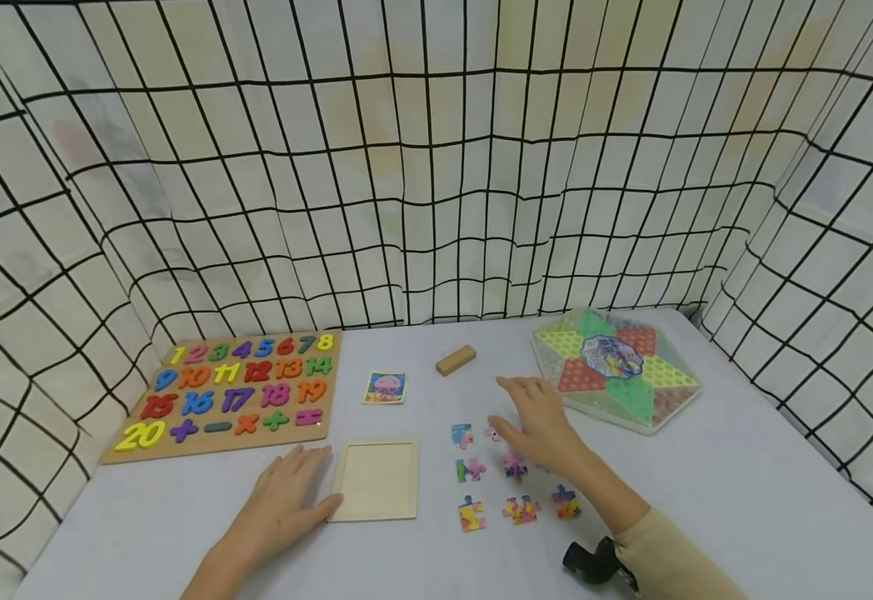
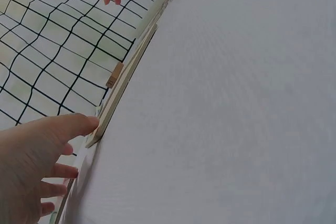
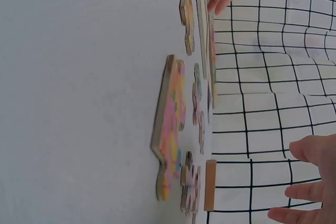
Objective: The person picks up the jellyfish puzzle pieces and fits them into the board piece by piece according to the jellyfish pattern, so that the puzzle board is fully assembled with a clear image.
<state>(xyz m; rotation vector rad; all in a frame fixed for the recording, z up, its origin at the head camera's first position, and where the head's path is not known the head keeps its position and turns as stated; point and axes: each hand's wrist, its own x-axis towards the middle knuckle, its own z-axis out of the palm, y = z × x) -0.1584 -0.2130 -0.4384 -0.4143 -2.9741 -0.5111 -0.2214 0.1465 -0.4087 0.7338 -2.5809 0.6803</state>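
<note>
My left hand (image 1: 282, 500) lies low at the left side of a square wooden puzzle tray (image 1: 376, 482), thumb at its edge, fingers spread. In the left wrist view the thumb (image 2: 84, 124) overlaps the tray's corner. My right hand (image 1: 545, 425) hovers over the upper right of several loose jigsaw pieces (image 1: 521, 509), hiding some of them. Its fingers are extended and hold nothing. In the right wrist view the fingers (image 3: 304, 190) hang in the air, apart from the jigsaw pieces (image 3: 170, 129) on the table. A small picture card (image 1: 386, 388) lies above the tray.
On the left lies a number board (image 1: 234, 392) with coloured digits and signs. A wooden block (image 1: 455, 360) rests at the back middle. The hexagonal checkers box (image 1: 616, 367) sits back right. A black object (image 1: 590, 560) is by the right sleeve (image 1: 669, 554). Black netting (image 1: 436, 167) surrounds the table.
</note>
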